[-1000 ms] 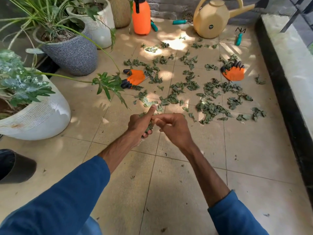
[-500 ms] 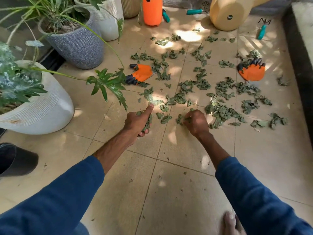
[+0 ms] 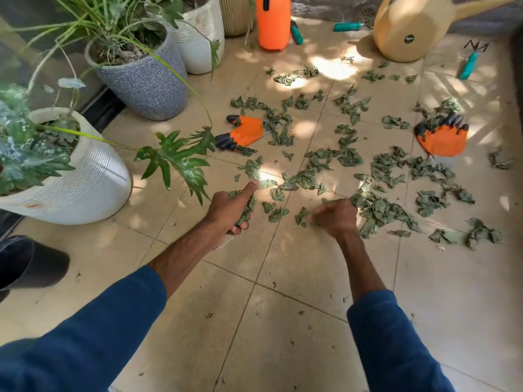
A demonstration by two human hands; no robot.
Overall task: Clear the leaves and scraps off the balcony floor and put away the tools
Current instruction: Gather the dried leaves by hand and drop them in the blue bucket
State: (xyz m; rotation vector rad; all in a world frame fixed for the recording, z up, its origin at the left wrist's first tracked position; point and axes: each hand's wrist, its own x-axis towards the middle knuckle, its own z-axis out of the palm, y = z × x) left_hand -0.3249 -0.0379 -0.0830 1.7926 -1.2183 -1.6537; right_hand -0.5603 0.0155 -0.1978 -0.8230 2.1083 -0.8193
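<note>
Green leaves (image 3: 245,212) fill my left hand (image 3: 229,210), fingers wrapped round the wad, thumb out: a store, I'd say, so the other hand can pick. The wad runs lengthwise through the fist, ends poking down toward me, just nearer than the orange glove (image 3: 246,132). My right hand (image 3: 336,217), right of that glove, is curled, blurred; whether it pinches anything I cannot tell.

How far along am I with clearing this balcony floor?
Early. Done: near tiles hold only specks. In hand: left hand grips a bunch of leaves; right hand, blurred, reaches for more. Left: most leaves, both gloves, sprayer, watering can, hand tools.
</note>
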